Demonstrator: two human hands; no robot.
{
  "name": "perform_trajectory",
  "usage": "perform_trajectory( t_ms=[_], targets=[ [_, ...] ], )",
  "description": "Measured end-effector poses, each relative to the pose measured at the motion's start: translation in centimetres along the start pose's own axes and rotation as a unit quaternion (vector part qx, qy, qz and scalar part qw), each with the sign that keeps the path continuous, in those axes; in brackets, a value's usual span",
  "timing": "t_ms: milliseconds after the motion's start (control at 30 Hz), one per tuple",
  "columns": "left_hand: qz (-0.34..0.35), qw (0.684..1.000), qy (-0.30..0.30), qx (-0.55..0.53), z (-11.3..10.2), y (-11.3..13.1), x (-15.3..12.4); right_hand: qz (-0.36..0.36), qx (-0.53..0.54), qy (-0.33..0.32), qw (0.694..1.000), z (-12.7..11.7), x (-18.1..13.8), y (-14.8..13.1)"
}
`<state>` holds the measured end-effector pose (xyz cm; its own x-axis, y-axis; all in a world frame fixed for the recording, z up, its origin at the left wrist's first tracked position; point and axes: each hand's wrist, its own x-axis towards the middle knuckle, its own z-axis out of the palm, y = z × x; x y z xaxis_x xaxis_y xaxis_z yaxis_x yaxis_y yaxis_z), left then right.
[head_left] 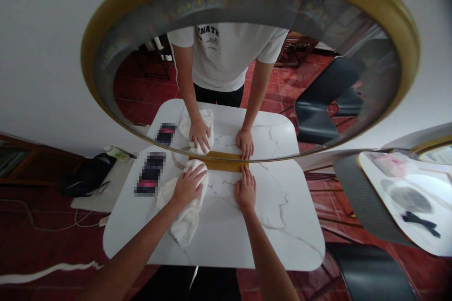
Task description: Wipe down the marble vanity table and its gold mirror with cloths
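Note:
My left hand [188, 183] lies on a white cloth [183, 218], pressing its top against the bottom of the gold frame [222, 164] of a big round mirror [247, 4]. The fingers are spread over the cloth. My right hand [245, 190] rests flat on the white marble table [282, 216], fingers stretched out, fingertips touching the frame's lower edge. The mirror stands on the table against the wall and reflects both hands, the cloth and a person in a white T-shirt.
A dark blurred object [150, 174] lies on the table left of the cloth. A black bag [84, 176] and cables sit on the floor at the left. A black chair [370, 273] stands at the lower right, beside another white table [406, 197].

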<state>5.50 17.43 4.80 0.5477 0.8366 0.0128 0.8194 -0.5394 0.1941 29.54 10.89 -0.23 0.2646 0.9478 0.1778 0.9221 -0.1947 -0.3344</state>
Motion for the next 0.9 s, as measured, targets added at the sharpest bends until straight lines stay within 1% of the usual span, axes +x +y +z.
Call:
perform_trajectory(
  t_ms=[100,233,600,900],
  targets=[
    [-0.024,1.0,0.011,0.004,-0.4,-1.3,-0.9,0.001,0.0,0.005,1.0,0.1,0.0,-0.1],
    [-0.051,0.998,0.021,0.005,-0.6,-1.7,-1.4,-0.002,0.001,0.009,1.0,0.1,0.0,-0.1],
    [-0.087,0.996,-0.012,-0.011,-0.7,-0.6,-1.1,-0.008,-0.007,0.012,1.0,0.1,-0.1,-0.3],
    [-0.138,0.99,-0.008,-0.026,-0.1,1.0,-1.6,-0.011,-0.007,0.006,1.0,-0.1,-0.2,-0.4]
  ],
)
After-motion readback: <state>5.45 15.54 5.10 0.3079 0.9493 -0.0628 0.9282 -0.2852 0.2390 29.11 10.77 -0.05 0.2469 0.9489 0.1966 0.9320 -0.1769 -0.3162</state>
